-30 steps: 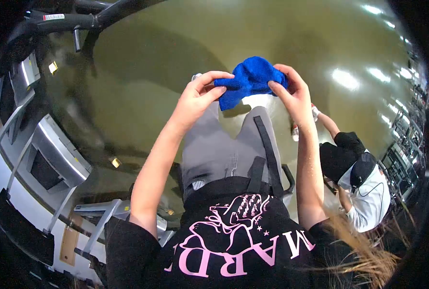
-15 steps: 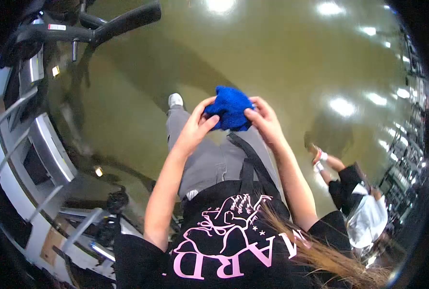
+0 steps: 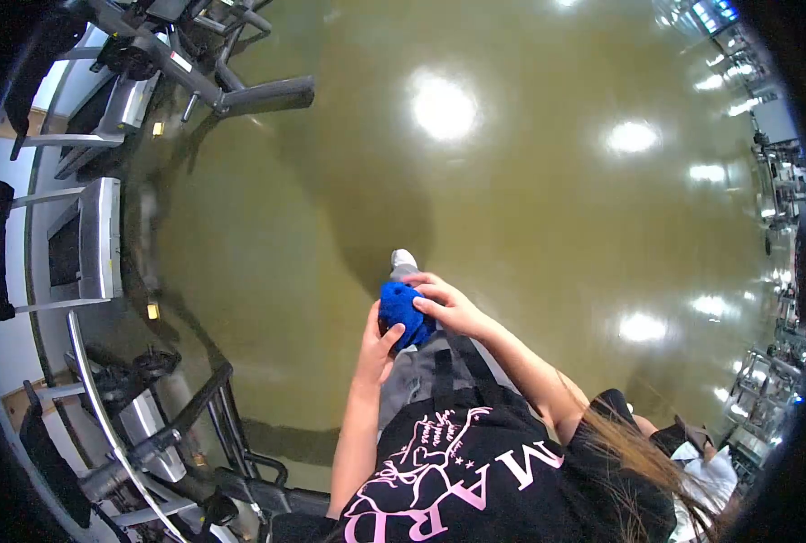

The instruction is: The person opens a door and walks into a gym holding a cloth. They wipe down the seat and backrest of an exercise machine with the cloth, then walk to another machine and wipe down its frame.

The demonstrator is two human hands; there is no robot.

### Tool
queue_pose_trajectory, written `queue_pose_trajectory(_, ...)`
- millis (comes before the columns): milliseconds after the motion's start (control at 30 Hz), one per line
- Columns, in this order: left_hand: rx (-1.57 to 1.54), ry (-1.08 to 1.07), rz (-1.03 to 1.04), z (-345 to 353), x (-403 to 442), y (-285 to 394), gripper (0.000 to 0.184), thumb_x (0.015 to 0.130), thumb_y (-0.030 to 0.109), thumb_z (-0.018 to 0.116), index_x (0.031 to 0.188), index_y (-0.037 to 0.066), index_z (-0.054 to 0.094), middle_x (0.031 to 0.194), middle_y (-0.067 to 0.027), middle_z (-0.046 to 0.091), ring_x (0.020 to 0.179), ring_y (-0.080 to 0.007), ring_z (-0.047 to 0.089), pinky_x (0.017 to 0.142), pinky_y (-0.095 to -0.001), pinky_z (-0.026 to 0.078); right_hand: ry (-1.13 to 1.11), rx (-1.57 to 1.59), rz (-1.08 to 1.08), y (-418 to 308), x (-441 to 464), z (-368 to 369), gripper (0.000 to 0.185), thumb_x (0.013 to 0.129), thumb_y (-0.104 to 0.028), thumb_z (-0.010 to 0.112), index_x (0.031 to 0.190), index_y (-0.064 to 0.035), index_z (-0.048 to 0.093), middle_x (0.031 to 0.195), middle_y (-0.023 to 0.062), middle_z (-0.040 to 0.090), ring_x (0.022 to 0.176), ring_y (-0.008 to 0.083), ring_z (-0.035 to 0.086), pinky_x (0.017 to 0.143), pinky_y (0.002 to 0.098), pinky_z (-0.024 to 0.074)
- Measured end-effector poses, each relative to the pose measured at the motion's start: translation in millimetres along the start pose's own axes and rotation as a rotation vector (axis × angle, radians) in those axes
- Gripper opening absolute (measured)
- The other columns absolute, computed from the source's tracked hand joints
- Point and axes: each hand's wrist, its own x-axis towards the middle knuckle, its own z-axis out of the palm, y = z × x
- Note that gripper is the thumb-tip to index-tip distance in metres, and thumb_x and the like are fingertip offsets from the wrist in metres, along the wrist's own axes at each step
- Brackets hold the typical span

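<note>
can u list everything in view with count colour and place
blue cloth: 1, blue, between the hands
floor: 1, olive green, centre
silver machines: several, silver and black, left
machine frames: at least 2, dark grey, upper and lower left
distant equipment: uncountable, mostly grey, right edge
other person: 1, black-and-white clothing, lower right
hair: strands, brown, lower right
shirt: 1, black with pink print, bottom
trousers: 1, grey, below cloth
shoe: 1 visible, white, above cloth
left hand: 1, bare, holding cloth
right hand: 1, bare, at cloth

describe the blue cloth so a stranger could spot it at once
Find the black shirt with pink print at the picture's bottom. Just above, between the left hand and right hand, is the bunched cloth. Its vivid blue sets it apart from the grey trousers.
</note>
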Motion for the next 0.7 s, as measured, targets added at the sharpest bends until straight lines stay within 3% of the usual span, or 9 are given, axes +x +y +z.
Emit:
queue_pose_trajectory(67,-0.023,-0.037,0.015,19,-29,-41,0.062,0.075,0.017,0.062,0.126,0.003,0.029,0.117,-0.0097,0.042,0.108,-0.0210,0.044,0.090,-0.0350,0.040,-0.096,0.067,0.250,-2,-60,-13,0.029,0.081,-0.025,0.056,0.098,-0.0017,0.053,0.098,0.0090,0.055,0.090,0.0171,0.052,0.084,0.0314,0.0388)
queue_pose_trajectory(100,-0.001,0.000,-0.007,26,-48,-65,0.059,0.075,0.015,0.062,0.124,0.003,0.031,0.115,-0.0097,0.045,0.107,-0.0206,0.046,0.090,-0.0342,0.040,-0.140,-0.037,0.237,-19,-88,-20,0.033,0.081,-0.025,0.056,0.104,-0.0029,0.049,0.090,0.0076,0.057,0.082,0.0148,0.054,0.082,0.0299,0.0413)
queue_pose_trajectory(233,0.064,0.024,0.027,56,-135,-146,0.057,0.074,0.014,0.064,0.121,0.001,0.035,0.112,-0.0087,0.047,0.103,-0.0176,0.047,0.089,-0.0306,0.039,-0.213,0.084,0.223,-3,-203,-31,0.044,0.079,-0.022,0.060,0.114,-0.0044,0.040,0.095,0.0100,0.052,0.090,0.0160,0.051,0.080,0.0290,0.0418)
queue_pose_trajectory(333,0.113,0.104,0.071,80,-200,-209,0.053,0.074,0.014,0.065,0.118,0.002,0.038,0.110,-0.0072,0.047,0.101,-0.0151,0.046,0.089,-0.0285,0.036,-0.462,-0.003,0.272,8,-269,-51,0.050,0.077,-0.019,0.062,0.117,-0.0053,0.036,0.097,0.0064,0.051,0.094,0.0141,0.049,0.084,0.0287,0.0396)
queue_pose_trajectory(467,0.100,0.246,0.118,142,-277,-299,0.056,0.072,0.013,0.066,0.119,0.003,0.039,0.112,-0.0070,0.047,0.104,-0.0163,0.044,0.091,-0.0301,0.034,-0.661,-0.094,0.208,34,-363,-83,0.036,0.076,-0.018,0.064,0.105,-0.0043,0.046,0.095,0.0034,0.051,0.090,0.0108,0.048,0.079,0.0279,0.0406)
queue_pose_trajectory(567,0.090,0.358,0.169,196,-313,-378,0.058,0.070,0.008,0.066,0.121,0.004,0.038,0.113,-0.0070,0.046,0.105,-0.0179,0.044,0.092,-0.0323,0.034,-0.639,-0.068,0.034,59,-438,-127,0.027,0.077,-0.017,0.062,0.099,-0.0048,0.051,0.090,0.0015,0.053,0.085,0.0092,0.049,0.074,0.0248,0.0417)
queue_pose_trajectory(600,0.095,0.336,0.148,211,-327,-400,0.058,0.070,0.007,0.066,0.120,0.005,0.038,0.112,-0.0076,0.046,0.106,-0.0182,0.044,0.093,-0.0325,0.034,-0.618,-0.111,-0.025,63,-469,-139,0.027,0.077,-0.018,0.063,0.098,-0.0053,0.051,0.089,0.0027,0.054,0.082,0.0091,0.050,0.072,0.0240,0.0423)
queue_pose_trajectory(633,0.059,0.291,0.133,231,-344,-419,0.057,0.070,0.008,0.066,0.120,0.004,0.038,0.112,-0.0081,0.046,0.105,-0.0182,0.044,0.092,-0.0319,0.034,-0.623,-0.019,0.165,45,-499,-153,0.026,0.078,-0.019,0.061,0.098,-0.0047,0.052,0.091,0.0051,0.055,0.083,0.0089,0.050,0.071,0.0240,0.0425)
queue_pose_trajectory(700,0.050,0.218,0.138,260,-356,-453,0.055,0.071,0.008,0.065,0.119,0.004,0.039,0.111,-0.0079,0.047,0.104,-0.0177,0.044,0.090,-0.0310,0.036,-0.574,-0.041,0.110,52,-549,-181,0.028,0.077,-0.021,0.062,0.098,-0.0040,0.053,0.089,0.0075,0.056,0.080,0.0098,0.051,0.071,0.0251,0.0437)
